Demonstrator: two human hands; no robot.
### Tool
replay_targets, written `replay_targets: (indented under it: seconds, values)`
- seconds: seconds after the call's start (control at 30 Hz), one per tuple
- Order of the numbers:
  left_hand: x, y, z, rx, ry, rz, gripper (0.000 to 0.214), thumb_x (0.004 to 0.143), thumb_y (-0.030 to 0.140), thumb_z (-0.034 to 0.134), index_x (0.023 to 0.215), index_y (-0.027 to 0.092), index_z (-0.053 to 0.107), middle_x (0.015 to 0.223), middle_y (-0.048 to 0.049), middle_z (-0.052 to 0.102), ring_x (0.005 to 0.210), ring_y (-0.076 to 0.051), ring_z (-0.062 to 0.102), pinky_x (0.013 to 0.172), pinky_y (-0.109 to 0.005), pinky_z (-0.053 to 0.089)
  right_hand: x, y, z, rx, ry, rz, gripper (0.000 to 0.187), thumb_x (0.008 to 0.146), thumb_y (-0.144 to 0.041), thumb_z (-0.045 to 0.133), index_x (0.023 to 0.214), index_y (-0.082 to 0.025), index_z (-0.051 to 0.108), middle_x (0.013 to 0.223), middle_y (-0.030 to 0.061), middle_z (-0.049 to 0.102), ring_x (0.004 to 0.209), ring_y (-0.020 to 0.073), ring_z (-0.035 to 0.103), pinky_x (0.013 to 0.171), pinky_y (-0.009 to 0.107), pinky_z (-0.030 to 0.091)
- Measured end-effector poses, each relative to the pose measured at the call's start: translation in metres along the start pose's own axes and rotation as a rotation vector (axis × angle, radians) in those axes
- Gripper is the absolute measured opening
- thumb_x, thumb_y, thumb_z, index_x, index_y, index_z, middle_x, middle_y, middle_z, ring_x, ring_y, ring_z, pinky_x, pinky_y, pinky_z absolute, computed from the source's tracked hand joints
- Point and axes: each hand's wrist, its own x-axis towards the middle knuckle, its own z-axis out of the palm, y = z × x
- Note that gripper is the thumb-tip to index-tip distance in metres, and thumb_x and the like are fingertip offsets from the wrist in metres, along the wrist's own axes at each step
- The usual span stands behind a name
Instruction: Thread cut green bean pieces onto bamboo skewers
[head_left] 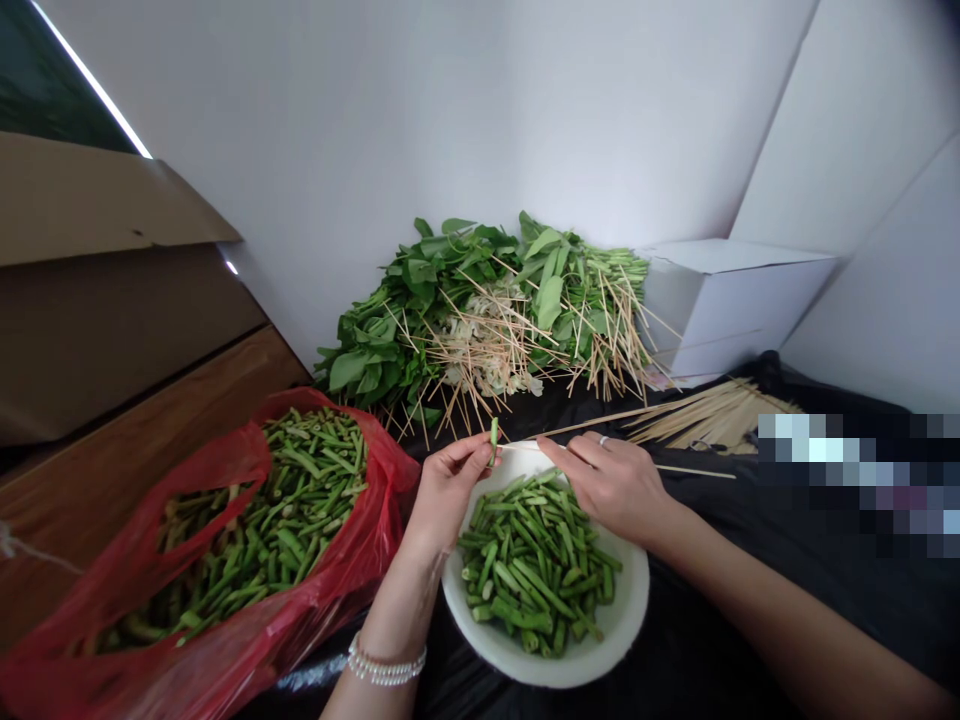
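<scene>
My left hand (457, 482) pinches a short piece of green stem (494, 432) upright between thumb and fingertips. From the right, my right hand (611, 480) grips a thin wooden skewer (694, 471), which runs level across to the stem piece. Its tip meets the stem, but I cannot tell how far it goes in. Just under both hands sits a white bowl (546, 672) with many cut green stem pieces (536, 570) in it.
At left, a red plastic bag (300, 610) holds more cut stems (289, 540). Behind the bowl lie skewered leafy greens (375, 345) against the wall. Loose skewers (697, 415) rest at right, near a white box (742, 300). A cardboard box (112, 290) stands far left.
</scene>
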Motion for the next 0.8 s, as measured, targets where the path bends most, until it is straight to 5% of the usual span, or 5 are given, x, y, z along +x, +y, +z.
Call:
replay_targets:
  seconds: [0.3,0.8]
  values:
    - [-0.002,0.008,0.003,-0.239,-0.023,-0.141,0.026,0.058,0.017,0.089,0.079,0.012,0.075,0.075,-0.0039,0.075,0.066,-0.008,0.066,0.063,-0.015,0.051,0.0,0.0,0.0,0.076,0.034,0.025,0.03,0.09,-0.008,0.042,0.107,-0.011,0.067,0.07,0.0023,0.058,0.062,0.0146,0.049,0.059,0.03,0.037]
    - [-0.001,0.011,-0.005,-0.17,-0.09,-0.228,0.028,0.054,0.018,0.091,0.076,0.011,0.075,0.069,-0.0047,0.074,0.06,-0.008,0.065,0.056,-0.012,0.051,-0.003,-0.001,0.004,0.152,0.02,-0.027,0.03,0.09,-0.006,0.037,0.104,-0.009,0.064,0.072,0.0039,0.059,0.064,0.0142,0.052,0.058,0.027,0.042]
